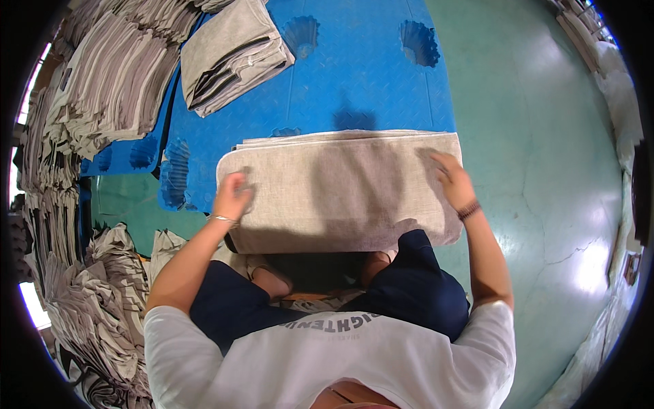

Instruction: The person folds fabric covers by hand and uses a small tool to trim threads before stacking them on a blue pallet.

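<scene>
A folded beige woven fabric piece (pixel 286 199) with rounded corners lies lengthwise before me, on the near edge of a blue plastic platform. More layers show at its far edge. My left hand (pixel 234 194), slightly blurred, is over its left end with the fingers curled; whether it pinches anything is not plain. Over the right end is my right hand (pixel 452 179), its fingers apart and nothing between them. Shadows of my head and hands fall on the fabric. Farther off to the left, a folded beige fabric bundle (pixel 235 56) with dark edging rests on the platform.
The blue platform (pixel 368 61) has several ragged recesses. Tall stacks of folded fabric (pixel 117 76) stand at the far left, with a crumpled heap of fabric (pixel 102 301) nearer me. Green floor (pixel 511 153) lies to the right, and plastic-wrapped material (pixel 615 97) lines the right rim.
</scene>
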{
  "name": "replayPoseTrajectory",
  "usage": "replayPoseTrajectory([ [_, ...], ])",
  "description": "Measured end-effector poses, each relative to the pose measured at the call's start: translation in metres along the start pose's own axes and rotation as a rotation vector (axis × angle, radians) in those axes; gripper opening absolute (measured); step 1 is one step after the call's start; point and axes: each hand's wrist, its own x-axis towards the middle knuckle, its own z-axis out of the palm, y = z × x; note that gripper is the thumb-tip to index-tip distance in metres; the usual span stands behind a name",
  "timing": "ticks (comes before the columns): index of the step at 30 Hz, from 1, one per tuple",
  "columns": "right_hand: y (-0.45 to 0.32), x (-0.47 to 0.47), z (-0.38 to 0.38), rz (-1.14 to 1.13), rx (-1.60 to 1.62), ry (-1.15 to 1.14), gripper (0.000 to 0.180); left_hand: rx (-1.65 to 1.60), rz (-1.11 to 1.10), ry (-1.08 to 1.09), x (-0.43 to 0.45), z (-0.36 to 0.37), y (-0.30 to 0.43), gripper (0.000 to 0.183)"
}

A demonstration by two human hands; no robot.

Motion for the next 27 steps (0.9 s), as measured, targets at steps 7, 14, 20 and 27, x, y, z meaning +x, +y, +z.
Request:
replayPoseTrajectory([
  [7, 0.002, 0.104, 0.097, 0.094, -0.225, -0.259, 0.036, 0.048, 0.525, -0.483, 0.033, 0.112, 0.112, 0.047],
  [14, 0.004, 0.084, 0.120, 0.047, -0.271, -0.111, 0.020, 0.207, 0.609, -0.266, 0.035, 0.153, 0.107, 0.047],
  [20, 0.007, 0.050, 0.117, -0.288, -0.343, 0.023, 0.014, 0.201, 0.528, 0.158, 0.049, 0.166, 0.098, 0.059],
  [27, -0.017, 0.059, 0.114, -0.137, -0.508, -0.208, 0.011, 0.405, 0.571, -0.081, 0.078, 0.167, 0.108, 0.045],
])
